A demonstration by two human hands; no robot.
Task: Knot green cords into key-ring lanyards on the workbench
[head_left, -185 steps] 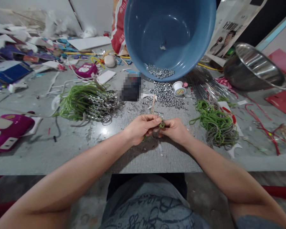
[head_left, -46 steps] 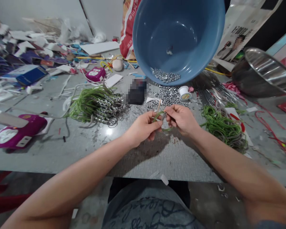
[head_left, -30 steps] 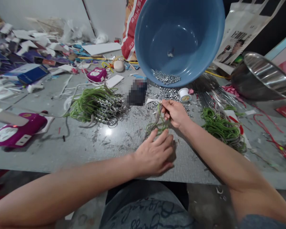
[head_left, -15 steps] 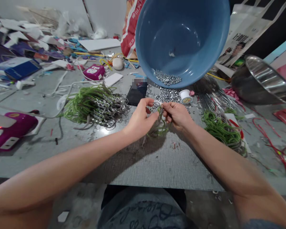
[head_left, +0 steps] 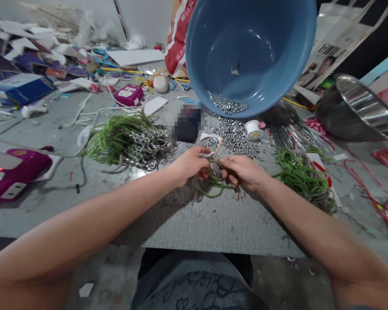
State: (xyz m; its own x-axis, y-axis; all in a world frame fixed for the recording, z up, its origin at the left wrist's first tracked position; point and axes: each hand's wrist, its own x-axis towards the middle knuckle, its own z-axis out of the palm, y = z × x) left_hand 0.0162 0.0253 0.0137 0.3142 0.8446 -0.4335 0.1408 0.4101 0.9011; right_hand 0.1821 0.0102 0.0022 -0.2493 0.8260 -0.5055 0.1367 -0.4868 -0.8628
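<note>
Holding: the left hand [head_left: 190, 165] and the right hand [head_left: 242, 172] meet over the middle of the table [head_left: 194, 224], both closed on one small bunch of green cords [head_left: 213, 189].
Fingers: the left fingers [head_left: 203, 151] are curled narrowly round the bunch. The right fingertips [head_left: 228, 162] pinch it from the other side. A thin stick [head_left: 218, 147] pokes up between the hands; which hand holds it cannot be told.
Where the cords are: pinched between the two hands, with a loose loop trailing onto the table just below them.
Handling: the cords look light, soft and floppy, and likely to tangle. A pinch near the ends, as here, seems the surest hold.
Close by: small metal nuts [head_left: 236, 137] lie scattered just beyond the hands, beside a white spool [head_left: 254, 129].
Further out: a tilted blue basin [head_left: 248, 56] holds more nuts. A pile of green cords with metal rings [head_left: 126, 140] lies to the left. A second green pile [head_left: 300, 176] lies to the right, and a steel bowl [head_left: 358, 107] is at the far right.
Change: half a second ago the left thumb was lifted and the bunch hung higher. Now both hands sit lower and closer together.
</note>
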